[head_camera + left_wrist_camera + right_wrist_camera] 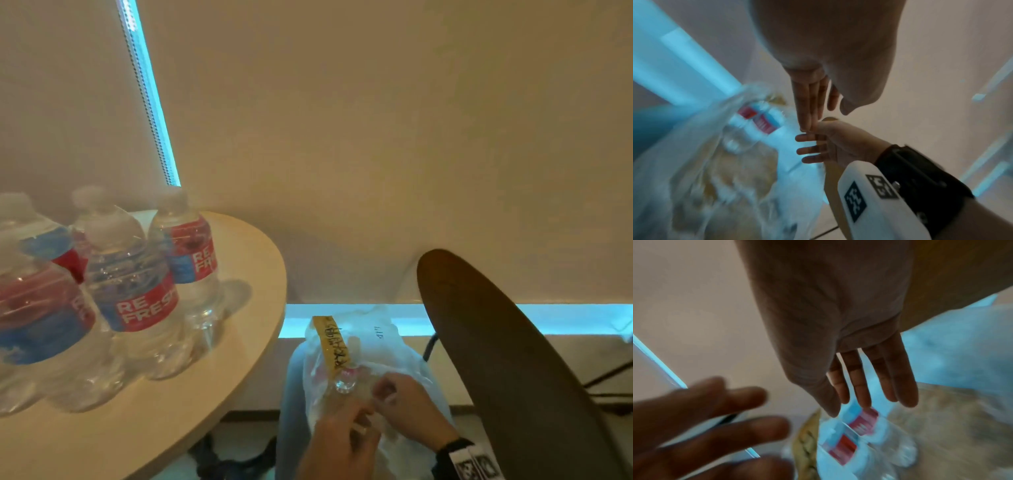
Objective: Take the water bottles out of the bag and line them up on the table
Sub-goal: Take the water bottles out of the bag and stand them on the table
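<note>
Several clear water bottles [133,284] with red and blue labels stand clustered on the round pale table [253,308] at the left. Below the table's right edge is a clear plastic bag [387,342] with a yellow tape label [332,342]. At least one bottle [344,382] [756,120] [851,434] lies inside it. My left hand [342,442] [809,125] and right hand [394,394] [869,399] meet at the bag's near side. In the wrist views both have straight fingers, with fingertips touching each other above the bottle. Neither hand holds a bottle.
A dark brown chair back [513,359] rises just right of the bag. Pale blinds fill the background, with bright strips of window light. A dark object [226,459] lies on the floor under the table. The table's right part is bare.
</note>
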Available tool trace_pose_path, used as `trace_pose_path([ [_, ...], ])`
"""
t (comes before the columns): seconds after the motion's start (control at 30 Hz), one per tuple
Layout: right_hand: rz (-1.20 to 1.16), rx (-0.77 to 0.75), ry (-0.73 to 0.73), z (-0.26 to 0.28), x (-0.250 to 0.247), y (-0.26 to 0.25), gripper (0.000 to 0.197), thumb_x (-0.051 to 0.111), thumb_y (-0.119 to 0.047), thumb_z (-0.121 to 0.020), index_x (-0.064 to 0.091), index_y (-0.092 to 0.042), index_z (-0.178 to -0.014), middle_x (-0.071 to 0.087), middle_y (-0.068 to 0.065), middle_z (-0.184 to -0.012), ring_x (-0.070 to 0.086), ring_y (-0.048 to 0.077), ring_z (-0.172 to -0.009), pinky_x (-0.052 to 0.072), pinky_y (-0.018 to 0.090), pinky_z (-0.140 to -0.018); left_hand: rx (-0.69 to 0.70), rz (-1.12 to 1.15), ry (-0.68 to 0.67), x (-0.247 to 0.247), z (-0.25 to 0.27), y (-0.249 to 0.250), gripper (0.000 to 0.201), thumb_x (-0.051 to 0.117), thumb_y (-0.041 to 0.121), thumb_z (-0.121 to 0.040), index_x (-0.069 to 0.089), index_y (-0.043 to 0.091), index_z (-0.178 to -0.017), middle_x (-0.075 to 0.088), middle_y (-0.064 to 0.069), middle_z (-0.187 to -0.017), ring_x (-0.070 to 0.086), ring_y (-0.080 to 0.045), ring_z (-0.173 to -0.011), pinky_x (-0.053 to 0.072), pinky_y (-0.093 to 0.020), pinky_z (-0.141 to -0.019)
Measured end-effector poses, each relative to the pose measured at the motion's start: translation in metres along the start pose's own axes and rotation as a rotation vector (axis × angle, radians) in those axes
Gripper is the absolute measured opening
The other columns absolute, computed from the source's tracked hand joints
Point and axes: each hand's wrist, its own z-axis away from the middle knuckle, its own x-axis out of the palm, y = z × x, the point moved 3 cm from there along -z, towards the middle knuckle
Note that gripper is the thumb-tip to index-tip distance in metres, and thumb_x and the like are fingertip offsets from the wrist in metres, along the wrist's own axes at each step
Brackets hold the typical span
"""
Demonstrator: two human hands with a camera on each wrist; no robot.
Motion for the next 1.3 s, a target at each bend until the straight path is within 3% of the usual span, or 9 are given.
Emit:
trace_pose_path([
  [0.1,0.063,0.062,-0.055,-0.02,0.029,0.041,0.019,0.068,-0.031,-0.078,0.073,-0.016,-0.088,0.076,0.003,-0.097,0.067,0.012,-0.09,0.057,0.034,-0.09,-0.129,-0.03,-0.018,0.035,-0.024,-0.029,0.056,0.061,0.035,-0.089,0.042,0.079,-0.117,0.065,-0.003,-0.13,0.065,-0.012,-0.113,0.052,-0.025,-0.099],
  [0.17,0.092,0.057,-0.054,-0.038,0.043,0.06,0.043,0.065,-0.045,-0.072,0.073,-0.022,-0.107,0.073,-0.002,-0.117,0.065,0.013,-0.109,0.052,0.036,-0.102,-0.311,0.025,-0.113,0.047,-0.039,-0.042,0.047,0.058,0.023,-0.097,0.05,0.049,-0.137,0.051,-0.011,-0.146,0.05,-0.026,-0.134,0.04,-0.029,-0.109],
  [0.23,0.151,0.021,-0.022,-0.062,0.059,0.079,0.063,0.061,-0.057,-0.073,0.064,-0.029,-0.129,0.067,-0.01,-0.131,0.06,0.01,-0.123,0.046,0.034,-0.111,-0.478,0.084,-0.051,0.052,-0.056,-0.06,0.05,0.059,0.017,-0.096,0.043,0.011,-0.143,0.052,-0.014,-0.142,0.051,-0.031,-0.132,0.042,-0.031,-0.106],
  [0.47,0.18,-0.086,0.137,-0.077,0.043,0.033,0.042,0.046,-0.064,-0.079,0.061,-0.04,-0.11,0.073,-0.019,-0.093,0.069,0.001,-0.084,0.062,0.033,-0.08,-0.437,0.211,0.151,0.051,-0.088,-0.076,0.048,0.068,0.018,-0.086,0.046,0.021,-0.128,0.066,0.004,-0.118,0.066,-0.013,-0.11,0.055,-0.038,-0.102],
  [0.67,0.056,-0.087,0.144,-0.083,0.035,0.019,0.099,0.073,-0.049,-0.083,0.007,-0.039,-0.157,0.068,-0.014,-0.107,0.067,0.004,-0.096,0.054,0.022,-0.085,-0.441,0.183,0.176,0.042,-0.096,-0.075,0.073,0.071,-0.002,-0.084,0.033,0.009,-0.145,0.061,-0.001,-0.126,0.061,-0.025,-0.119,0.054,-0.032,-0.099],
  [0.8,0.004,-0.115,0.132,-0.072,0.035,0.013,0.087,0.077,-0.041,-0.085,0.029,-0.028,-0.155,0.065,-0.011,-0.132,0.06,-0.002,-0.109,0.044,0.003,-0.089,-0.432,0.167,0.226,0.043,-0.1,-0.093,0.075,0.07,0.006,-0.08,0.038,0.022,-0.145,0.059,-0.003,-0.138,0.064,-0.024,-0.121,0.06,-0.04,-0.096],
  [0.97,0.138,-0.121,0.349,-0.063,0.041,0.017,0.039,0.063,-0.06,-0.083,0.06,-0.037,-0.114,0.066,-0.018,-0.114,0.065,-0.002,-0.096,0.058,0.017,-0.084,-0.442,-0.09,0.205,0.043,-0.092,-0.081,0.064,0.067,0.017,-0.087,0.04,0.018,-0.145,0.054,-0.004,-0.141,0.054,-0.025,-0.129,0.049,-0.042,-0.109],
  [1.1,0.092,-0.123,0.376,-0.051,0.047,0.023,0.034,0.054,-0.06,-0.09,0.062,-0.035,-0.113,0.067,-0.017,-0.115,0.064,0.0,-0.1,0.054,0.017,-0.092,-0.385,-0.299,0.064,0.044,-0.083,-0.08,0.067,0.079,0.022,-0.08,0.046,0.018,-0.138,0.062,-0.016,-0.126,0.066,-0.031,-0.109,0.056,-0.034,-0.087],
  [1.3,0.103,-0.174,0.355,-0.037,0.052,0.04,0.042,0.092,-0.038,-0.065,0.073,-0.03,-0.101,0.078,-0.011,-0.099,0.074,0.007,-0.091,0.048,0.014,-0.091,-0.253,-0.378,-0.153,0.057,-0.07,-0.074,0.054,0.05,0.027,-0.102,0.031,0.04,-0.151,0.025,-0.001,-0.164,0.022,-0.023,-0.152,0.02,-0.037,-0.124],
])
